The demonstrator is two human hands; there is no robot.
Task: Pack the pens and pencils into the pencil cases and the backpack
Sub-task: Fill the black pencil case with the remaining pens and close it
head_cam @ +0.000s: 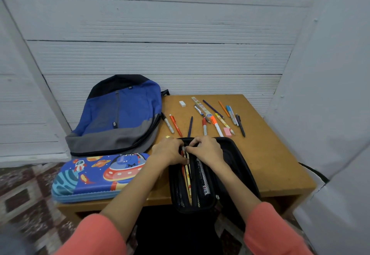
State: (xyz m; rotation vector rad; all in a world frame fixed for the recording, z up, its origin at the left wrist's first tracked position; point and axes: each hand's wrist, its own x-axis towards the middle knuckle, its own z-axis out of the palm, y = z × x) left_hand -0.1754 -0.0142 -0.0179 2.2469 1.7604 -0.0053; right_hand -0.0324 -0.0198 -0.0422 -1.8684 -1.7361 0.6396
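I see the black pencil case open, with mesh pockets, overhanging the table's near edge. My left hand and right hand pinch the yellow and red pencils at its far end. Loose pens are fanned out behind it. Room to move lies to the case's right.

head-worn view, angled down, near table

I see a wooden table carrying a blue backpack, a space-print pencil case, an open black pencil case, loose pens and pencils, a white eraser and a pink eraser.
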